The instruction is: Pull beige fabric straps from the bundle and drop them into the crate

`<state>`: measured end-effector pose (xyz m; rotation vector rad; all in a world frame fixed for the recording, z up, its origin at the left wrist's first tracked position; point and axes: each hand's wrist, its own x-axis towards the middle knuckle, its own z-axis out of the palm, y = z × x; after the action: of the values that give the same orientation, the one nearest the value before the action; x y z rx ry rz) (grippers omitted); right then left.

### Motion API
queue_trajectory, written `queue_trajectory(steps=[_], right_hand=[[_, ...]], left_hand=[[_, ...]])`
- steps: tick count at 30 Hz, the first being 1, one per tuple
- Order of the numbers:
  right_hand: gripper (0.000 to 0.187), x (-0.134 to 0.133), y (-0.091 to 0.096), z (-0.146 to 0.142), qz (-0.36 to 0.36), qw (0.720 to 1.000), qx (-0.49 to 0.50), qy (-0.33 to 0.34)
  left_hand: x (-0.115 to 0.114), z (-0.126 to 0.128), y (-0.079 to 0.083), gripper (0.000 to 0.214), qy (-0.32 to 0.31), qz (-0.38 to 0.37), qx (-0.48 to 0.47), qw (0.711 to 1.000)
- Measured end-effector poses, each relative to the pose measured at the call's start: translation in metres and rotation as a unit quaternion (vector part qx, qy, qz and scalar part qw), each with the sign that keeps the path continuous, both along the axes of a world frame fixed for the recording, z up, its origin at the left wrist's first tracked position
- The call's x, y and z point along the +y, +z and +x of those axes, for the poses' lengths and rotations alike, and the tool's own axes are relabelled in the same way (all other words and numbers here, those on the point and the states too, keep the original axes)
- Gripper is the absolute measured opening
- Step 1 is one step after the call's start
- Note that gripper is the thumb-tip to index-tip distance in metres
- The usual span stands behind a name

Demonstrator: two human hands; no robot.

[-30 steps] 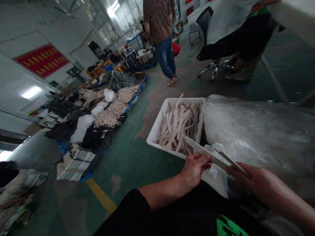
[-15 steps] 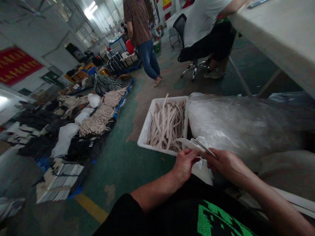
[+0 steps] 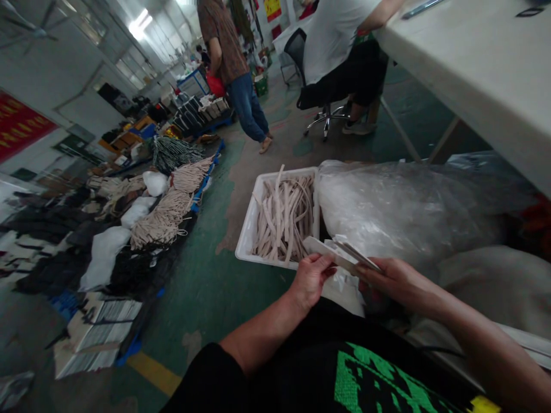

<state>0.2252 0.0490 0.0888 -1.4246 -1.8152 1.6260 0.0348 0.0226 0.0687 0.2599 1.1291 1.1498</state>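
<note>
My left hand (image 3: 310,279) and my right hand (image 3: 390,281) both grip a flat pale strip (image 3: 329,252) held across my lap, each with fingers closed on one end. Just beyond my hands a white plastic bin (image 3: 248,229) on the floor holds several more beige strips (image 3: 284,215). A large clear plastic bag (image 3: 400,209) bulges to the right of the bin, right above my right hand.
A white table (image 3: 477,63) runs along the upper right. A person sits on a wheeled chair (image 3: 327,117) beyond it, and another person in jeans (image 3: 247,103) stands in the aisle. Bundles of cords (image 3: 166,209), white sacks and stacked goods (image 3: 97,332) cover the floor at left.
The view swung right and down, bringing the table into sight. My hands came closer together on the strip, and the bin sits further left in view.
</note>
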Motion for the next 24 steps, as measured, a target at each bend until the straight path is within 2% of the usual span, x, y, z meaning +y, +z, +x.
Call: queue_trajectory(steps=[5, 9, 11, 14, 16, 19, 24], right_hand=[[0.065, 0.012, 0.004, 0.027, 0.047, 0.983, 0.068, -0.165], [0.060, 0.011, -0.002, 0.028, 0.068, 0.972, 0.099, -0.201], [0.050, 0.006, -0.005, 0.023, 0.140, 0.967, 0.118, -0.177], [0.030, -0.006, -0.004, 0.013, 0.294, 0.944, 0.141, -0.058], [0.028, -0.014, -0.002, 0.007, 0.362, 0.920, 0.146, 0.016], [0.028, -0.020, -0.001, -0.001, 0.403, 0.904, 0.134, 0.048], [0.032, -0.013, 0.002, -0.011, 0.412, 0.906, 0.088, 0.046]], left_hand=[[0.007, -0.017, 0.007, 0.041, -0.004, -0.069, -0.073, 0.995], [0.007, -0.021, 0.009, 0.033, 0.000, -0.074, -0.068, 0.995], [0.007, -0.022, 0.008, 0.031, -0.008, -0.078, -0.066, 0.995], [0.008, -0.024, 0.005, 0.029, -0.014, -0.077, -0.064, 0.995], [0.008, -0.025, 0.003, 0.030, -0.012, -0.072, -0.066, 0.995], [0.006, -0.025, 0.001, 0.034, -0.029, -0.069, -0.076, 0.994], [-0.001, -0.021, -0.001, 0.039, -0.091, -0.038, -0.086, 0.991]])
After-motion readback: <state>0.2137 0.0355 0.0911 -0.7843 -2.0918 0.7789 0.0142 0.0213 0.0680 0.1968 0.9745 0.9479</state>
